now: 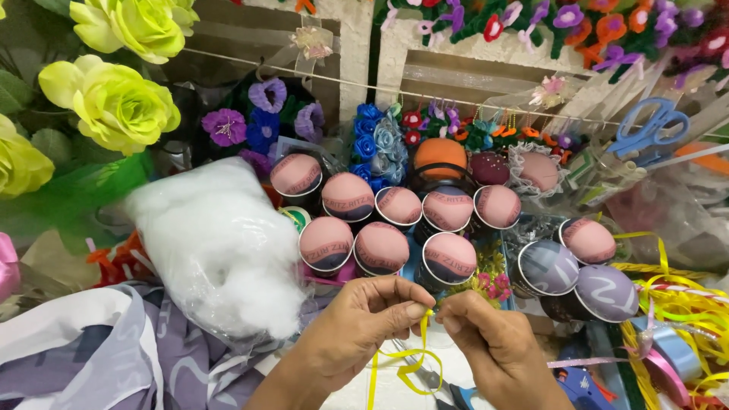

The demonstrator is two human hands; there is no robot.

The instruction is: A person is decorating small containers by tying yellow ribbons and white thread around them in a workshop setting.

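both hands — left hand (363, 323), right hand (486, 334) — pinching thin yellow ribbon (402, 364) | near centre | covered round tins (380, 247) just beyond | white stuffing bag (220, 243) left

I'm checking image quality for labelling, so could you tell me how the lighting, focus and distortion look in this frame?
Head view: even, soft light; no hard shadows. Hands, left and right, and yellow ribbon are sharp. Glare on clear plastic at right. Wide-angle bend at the edges stretches the yellow flowers.

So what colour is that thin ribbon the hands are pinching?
Yellow ribbon, clearest in the head view.
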